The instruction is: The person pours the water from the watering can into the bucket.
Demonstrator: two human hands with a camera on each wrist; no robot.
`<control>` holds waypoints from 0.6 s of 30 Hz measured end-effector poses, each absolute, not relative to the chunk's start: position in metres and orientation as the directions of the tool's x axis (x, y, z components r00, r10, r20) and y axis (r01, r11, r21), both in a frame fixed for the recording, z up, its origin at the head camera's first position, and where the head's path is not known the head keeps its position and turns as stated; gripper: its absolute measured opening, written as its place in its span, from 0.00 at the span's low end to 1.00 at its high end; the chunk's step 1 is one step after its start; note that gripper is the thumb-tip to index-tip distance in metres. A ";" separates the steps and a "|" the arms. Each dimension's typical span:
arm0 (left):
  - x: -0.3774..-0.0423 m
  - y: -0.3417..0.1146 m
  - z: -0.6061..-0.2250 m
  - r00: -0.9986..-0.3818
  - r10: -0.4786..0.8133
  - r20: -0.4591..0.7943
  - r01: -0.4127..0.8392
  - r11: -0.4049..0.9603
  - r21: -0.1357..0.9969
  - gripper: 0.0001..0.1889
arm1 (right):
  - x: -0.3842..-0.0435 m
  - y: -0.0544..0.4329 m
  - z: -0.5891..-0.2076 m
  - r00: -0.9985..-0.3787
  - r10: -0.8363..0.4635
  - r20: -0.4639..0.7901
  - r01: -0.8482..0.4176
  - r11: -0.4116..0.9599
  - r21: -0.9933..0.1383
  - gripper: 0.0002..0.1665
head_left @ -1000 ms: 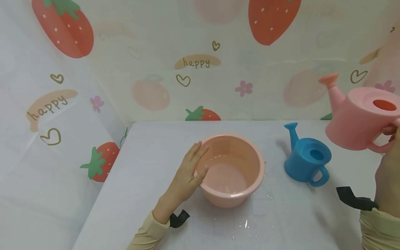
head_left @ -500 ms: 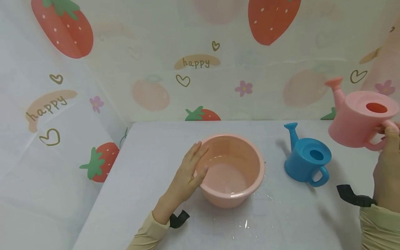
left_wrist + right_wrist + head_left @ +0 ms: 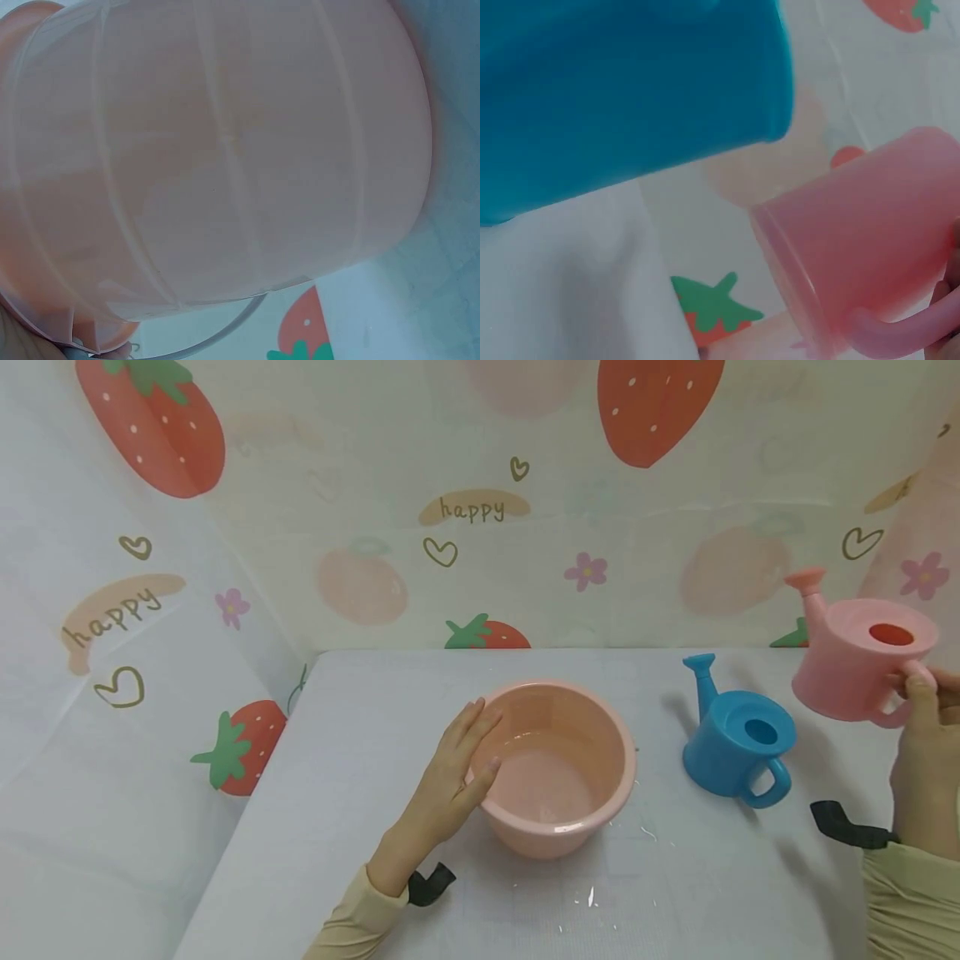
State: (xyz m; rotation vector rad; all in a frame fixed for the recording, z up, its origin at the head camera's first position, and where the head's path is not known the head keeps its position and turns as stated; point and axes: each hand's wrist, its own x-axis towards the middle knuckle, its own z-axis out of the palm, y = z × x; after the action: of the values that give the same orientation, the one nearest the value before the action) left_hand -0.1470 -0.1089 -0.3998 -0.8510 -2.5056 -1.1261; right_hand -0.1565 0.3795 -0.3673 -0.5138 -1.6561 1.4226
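Observation:
My left hand (image 3: pixel 450 777) rests on the left rim of a round pink basin (image 3: pixel 558 839), its fingers fairly straight. What looks like clear water lies in the basin. The basin's ribbed outer wall (image 3: pixel 225 150) fills most of the left wrist view. At the far right, my right hand (image 3: pixel 930 735) grips the handle of a pink watering can (image 3: pixel 847 672), which is held upright above the table. A blue watering can (image 3: pixel 723 760) stands on the table between the basin and the pink can. The right wrist view has the blue can close up and the pink can beyond it.
The table has a white cover (image 3: pixel 360 718), with water drops in front of the basin. A strawberry-print sheet (image 3: pixel 337 468) hangs behind it and along the left side. Each wrist carries a black strap.
The pink watering can has come down towards the table and shifted back a little, with my right hand still on its handle. My left hand and the basin have stayed put.

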 end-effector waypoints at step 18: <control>-0.147 -0.109 -0.400 -0.789 0.405 0.463 0.615 0.520 0.593 0.27 | -0.170 0.403 -0.425 -0.599 0.656 0.459 -0.579 0.042 -0.814 0.15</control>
State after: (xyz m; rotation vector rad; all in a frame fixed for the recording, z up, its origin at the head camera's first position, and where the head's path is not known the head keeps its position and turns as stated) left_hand -0.1475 -0.1094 -0.4004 -0.8575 -2.4962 -1.1317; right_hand -0.1699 0.4030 -0.4247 -0.0841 -1.4038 1.7122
